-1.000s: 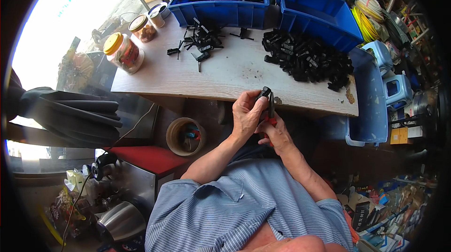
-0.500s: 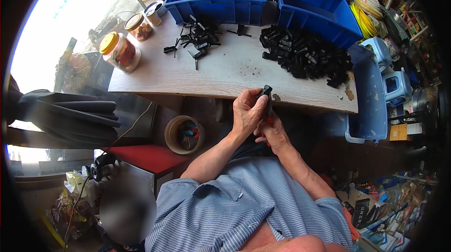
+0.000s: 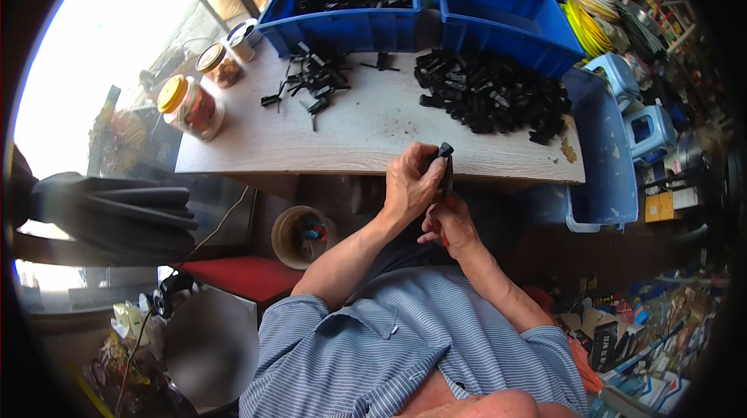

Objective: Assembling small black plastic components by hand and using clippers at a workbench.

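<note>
Just off the table's near edge, my left hand point(image 3: 410, 178) pinches a small black plastic part point(image 3: 444, 150) between thumb and fingers. Right below it, my right hand point(image 3: 454, 225) is closed round red-handled pliers point(image 3: 446, 242), mostly hidden by the fingers. The tool's dark upper end reaches up to the black part; whether its jaws bite on it I cannot tell. On the tabletop lie a large heap of black parts point(image 3: 498, 91) at the right and a smaller pile point(image 3: 317, 74) at the left, some with thin stems sticking out.
Behind the piles stand a blue bin point(image 3: 338, 29) full of black parts and another blue bin point(image 3: 510, 38). A yellow-lidded jar point(image 3: 191, 109) is at the table's point(image 3: 311, 155) left end. A bucket point(image 3: 278, 240) sits on the floor; a large blue tub point(image 3: 603, 161) stands at the right.
The whole view has shifted slightly, moving the table and bins a little left in the picture. Both hands keep nearly the same place and hold, with the right fingers slightly shifted on the pliers.
</note>
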Tool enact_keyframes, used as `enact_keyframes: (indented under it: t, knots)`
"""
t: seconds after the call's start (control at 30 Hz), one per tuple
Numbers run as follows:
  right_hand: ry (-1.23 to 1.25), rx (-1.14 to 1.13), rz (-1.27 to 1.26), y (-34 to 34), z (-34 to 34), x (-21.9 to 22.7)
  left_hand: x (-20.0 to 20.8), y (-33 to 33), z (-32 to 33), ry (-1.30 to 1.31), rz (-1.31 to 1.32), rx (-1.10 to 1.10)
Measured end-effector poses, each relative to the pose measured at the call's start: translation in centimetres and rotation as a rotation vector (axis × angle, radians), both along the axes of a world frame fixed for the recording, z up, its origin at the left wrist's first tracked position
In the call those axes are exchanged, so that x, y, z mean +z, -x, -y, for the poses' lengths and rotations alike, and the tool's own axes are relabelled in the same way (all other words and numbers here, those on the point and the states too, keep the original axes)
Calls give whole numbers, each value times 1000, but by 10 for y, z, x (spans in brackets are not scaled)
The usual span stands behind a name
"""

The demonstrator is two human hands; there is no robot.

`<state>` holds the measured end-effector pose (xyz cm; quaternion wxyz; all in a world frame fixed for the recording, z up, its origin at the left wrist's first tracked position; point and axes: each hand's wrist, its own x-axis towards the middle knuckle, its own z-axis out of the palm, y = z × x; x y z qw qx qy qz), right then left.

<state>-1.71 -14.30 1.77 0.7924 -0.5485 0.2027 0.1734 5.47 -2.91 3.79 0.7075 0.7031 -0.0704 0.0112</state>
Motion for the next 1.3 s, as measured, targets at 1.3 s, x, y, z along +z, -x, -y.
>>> enact_keyframes:
  t: [1.3]
  knots:
    - [-74,-153,217,-22,25,26,4,-1,-28,201,-157,-176]
